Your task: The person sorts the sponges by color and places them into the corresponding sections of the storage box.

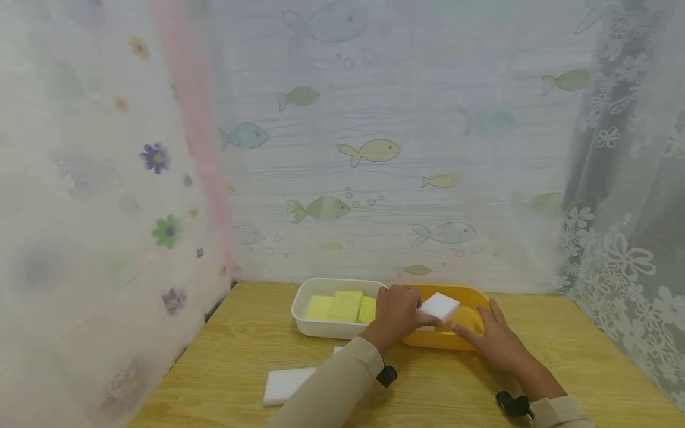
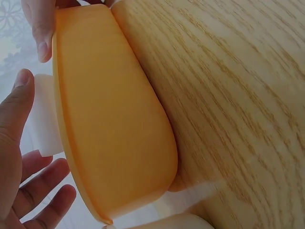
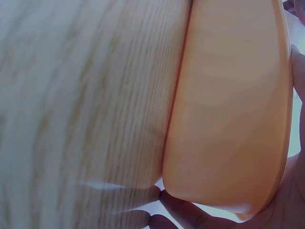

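My left hand pinches a white rectangular sponge between thumb and fingers, over the orange plastic tub. In the left wrist view the sponge sticks up past the tub's rim. Around the tub's right end, my right hand holds it, with the thumb at the front rim. Fingers of that hand curl round the tub's end in the right wrist view. A bit of white shows inside the tub, under my left hand. Left of the tub stands a white tub with several yellow sponges.
On the wooden table a white sponge lies at the front left, partly behind my left sleeve. Another white edge peeks out beyond the sleeve. Curtains with fish and flowers hang behind and beside the table.
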Demonstrator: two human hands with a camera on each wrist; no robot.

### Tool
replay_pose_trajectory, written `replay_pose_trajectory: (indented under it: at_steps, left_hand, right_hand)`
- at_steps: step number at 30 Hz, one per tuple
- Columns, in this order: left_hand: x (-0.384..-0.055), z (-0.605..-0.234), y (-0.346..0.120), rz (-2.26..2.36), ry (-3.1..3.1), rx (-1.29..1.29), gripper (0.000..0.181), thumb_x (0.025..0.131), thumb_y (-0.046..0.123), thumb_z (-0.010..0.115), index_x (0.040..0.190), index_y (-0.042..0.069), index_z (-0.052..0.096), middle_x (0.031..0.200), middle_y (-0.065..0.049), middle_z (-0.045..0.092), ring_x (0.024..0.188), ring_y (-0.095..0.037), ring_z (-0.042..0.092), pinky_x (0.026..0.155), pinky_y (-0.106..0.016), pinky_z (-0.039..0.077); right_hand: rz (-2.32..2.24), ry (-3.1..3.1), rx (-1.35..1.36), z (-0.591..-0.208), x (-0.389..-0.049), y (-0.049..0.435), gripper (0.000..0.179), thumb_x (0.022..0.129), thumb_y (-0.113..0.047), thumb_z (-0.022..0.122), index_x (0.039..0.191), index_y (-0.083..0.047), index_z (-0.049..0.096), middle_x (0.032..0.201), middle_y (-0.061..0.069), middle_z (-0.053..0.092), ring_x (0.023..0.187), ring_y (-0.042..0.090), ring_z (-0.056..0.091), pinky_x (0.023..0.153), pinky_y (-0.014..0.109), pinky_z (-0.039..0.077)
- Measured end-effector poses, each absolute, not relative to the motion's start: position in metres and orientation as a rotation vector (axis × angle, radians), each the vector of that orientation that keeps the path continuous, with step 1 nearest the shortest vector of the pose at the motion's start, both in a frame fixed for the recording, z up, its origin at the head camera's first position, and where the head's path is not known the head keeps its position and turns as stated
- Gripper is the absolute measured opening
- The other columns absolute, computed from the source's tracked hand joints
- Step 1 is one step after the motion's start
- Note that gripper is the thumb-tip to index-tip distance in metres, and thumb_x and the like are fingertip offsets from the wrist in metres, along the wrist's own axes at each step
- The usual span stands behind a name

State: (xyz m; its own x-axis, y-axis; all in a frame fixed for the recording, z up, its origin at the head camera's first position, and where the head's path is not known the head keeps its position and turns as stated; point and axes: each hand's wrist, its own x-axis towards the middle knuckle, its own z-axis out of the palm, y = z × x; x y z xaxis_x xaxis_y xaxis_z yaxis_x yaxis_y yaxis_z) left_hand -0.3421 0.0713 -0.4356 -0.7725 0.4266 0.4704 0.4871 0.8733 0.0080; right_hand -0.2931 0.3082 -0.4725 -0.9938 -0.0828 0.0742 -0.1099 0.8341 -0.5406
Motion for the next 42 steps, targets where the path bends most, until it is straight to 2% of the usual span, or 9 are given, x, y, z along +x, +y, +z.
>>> replay_pose_trajectory:
  at_steps: [9, 16, 25, 31, 34, 38, 42]
  left_hand:
    - [-0.34, -0.435, 0.071, -0.163, -2.534, -0.673, 0.063, 0.067, 0.089, 0.066, 0.077, 0.027, 0.075, 0.072, 0.015, 0.068, 0.059, -0.007, 0.052, 0.061, -0.028, 0.035]
    - [-0.337, -0.435, 0.069, -0.159, -2.508, -0.681, 0.061, 0.068, 0.089, 0.064, 0.08, 0.03, 0.073, 0.072, 0.018, 0.067, 0.061, -0.006, 0.05, 0.063, -0.027, 0.034]
    - [-0.337, -0.43, 0.055, -0.121, -2.416, -0.715, 0.061, 0.069, 0.087, 0.065, 0.082, 0.028, 0.077, 0.073, 0.015, 0.069, 0.059, -0.007, 0.051, 0.06, -0.027, 0.033]
    - [-0.341, -0.43, 0.041, -0.158, -2.469, -0.724, 0.061, 0.07, 0.086, 0.065, 0.086, 0.028, 0.074, 0.079, 0.017, 0.069, 0.069, -0.007, 0.057, 0.066, -0.028, 0.038]
    - [-0.341, -0.431, 0.031, -0.202, -2.497, -0.73, 0.061, 0.071, 0.084, 0.069, 0.087, 0.026, 0.074, 0.081, 0.017, 0.069, 0.072, -0.007, 0.057, 0.068, -0.029, 0.037]
    - [-0.34, -0.43, 0.019, -0.245, -2.526, -0.738, 0.061, 0.072, 0.081, 0.073, 0.09, 0.023, 0.076, 0.084, 0.014, 0.071, 0.072, -0.007, 0.057, 0.065, -0.028, 0.035]
    - [-0.337, -0.428, 0.006, -0.277, -2.548, -0.742, 0.06, 0.073, 0.08, 0.073, 0.091, 0.023, 0.075, 0.088, 0.012, 0.073, 0.073, -0.006, 0.059, 0.065, -0.027, 0.034]
  right_hand:
    - [0.87, -2.949, 0.161, -0.472, -0.293, 0.308, 0.108, 0.1, -0.067, 0.053, 0.157, 0.017, 0.016, 0.162, 0.044, -0.011, 0.141, 0.071, 0.018, 0.101, 0.08, 0.035]
    - [0.872, -2.958, 0.168, -0.471, -0.293, 0.307, 0.109, 0.099, -0.069, 0.051, 0.158, 0.016, 0.015, 0.162, 0.043, -0.013, 0.142, 0.07, 0.018, 0.101, 0.08, 0.034]
    - [0.895, -2.968, 0.164, -0.471, -0.293, 0.307, 0.111, 0.099, -0.07, 0.051, 0.158, 0.015, 0.013, 0.163, 0.041, -0.015, 0.143, 0.069, 0.017, 0.103, 0.08, 0.032]
    - [0.876, -2.961, 0.168, -0.473, -0.294, 0.308, 0.11, 0.098, -0.071, 0.051, 0.158, 0.014, 0.016, 0.163, 0.042, -0.013, 0.142, 0.07, 0.018, 0.102, 0.08, 0.033]
    - [0.87, -2.944, 0.192, -0.474, -0.294, 0.308, 0.1, 0.1, -0.069, 0.051, 0.16, 0.007, 0.024, 0.162, 0.043, -0.012, 0.141, 0.072, 0.018, 0.098, 0.083, 0.034]
    - [0.878, -2.899, 0.237, -0.475, -0.291, 0.306, 0.082, 0.101, -0.064, 0.053, 0.157, -0.006, 0.042, 0.162, 0.044, -0.01, 0.14, 0.074, 0.015, 0.093, 0.086, 0.034]
    - [0.899, -2.863, 0.276, -0.475, -0.29, 0.306, 0.071, 0.102, -0.061, 0.055, 0.149, -0.008, 0.056, 0.162, 0.045, -0.009, 0.143, 0.073, 0.009, 0.094, 0.086, 0.032]
